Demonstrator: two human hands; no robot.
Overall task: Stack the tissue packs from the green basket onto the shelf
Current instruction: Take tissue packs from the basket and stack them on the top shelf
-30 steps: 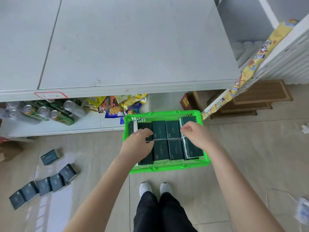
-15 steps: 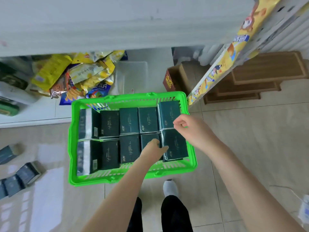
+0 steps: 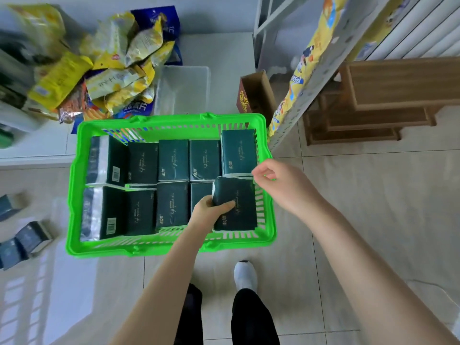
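Observation:
A green basket (image 3: 74,190) stands on the tiled floor, filled with several dark green tissue packs in two rows. My left hand (image 3: 207,214) grips one tissue pack (image 3: 237,195) at the basket's near right corner, thumb across its face, and the pack sits tilted above its neighbours. My right hand (image 3: 281,185) hovers over the basket's right rim with fingers loosely curled and holds nothing. Another tissue pack (image 3: 239,153) stands in the far right corner. The white shelf (image 3: 37,150) lies beyond the basket, at the left.
Yellow snack bags (image 3: 112,70) are piled on the low shelf beside a clear plastic bin (image 3: 184,90). A brown carton (image 3: 256,95) and a white perforated rack (image 3: 323,70) stand at right, with wooden crates (image 3: 385,95) behind. Loose tissue packs (image 3: 22,240) lie on the floor at left.
The view has dropped closer to the basket. My left hand moved from the left of the basket to the near right pack and took hold of it, lifting it. My right hand drew back to the rim.

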